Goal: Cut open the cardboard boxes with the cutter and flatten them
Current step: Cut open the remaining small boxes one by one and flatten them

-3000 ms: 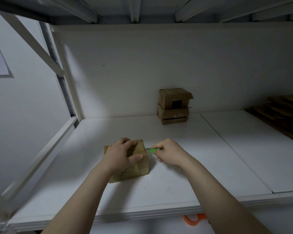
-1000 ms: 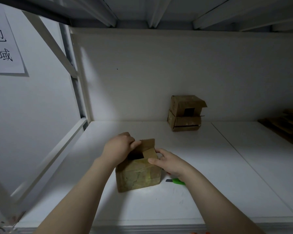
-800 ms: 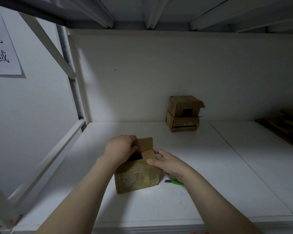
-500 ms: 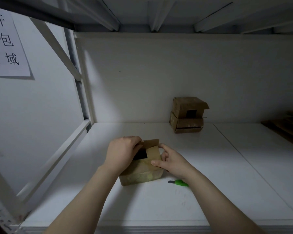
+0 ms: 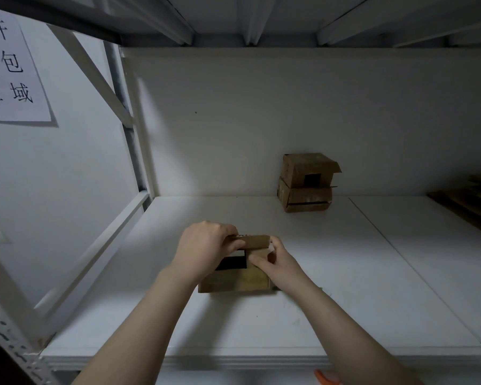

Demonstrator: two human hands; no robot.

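On the shelf (image 5: pixel 261 329), the box (image 5: pixel 235 283) sits under both hands. My left hand (image 5: pixel 206 245) curls over its far flap and my right hand (image 5: pixel 282 263) pinches the side flap. Uneven pulling could tear a flap or skid it toward the stacked boxes (image 5: pixel 306 184).

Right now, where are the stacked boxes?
Head view: the stacked boxes sit at the back of the shelf, right of centre, beyond the near box.
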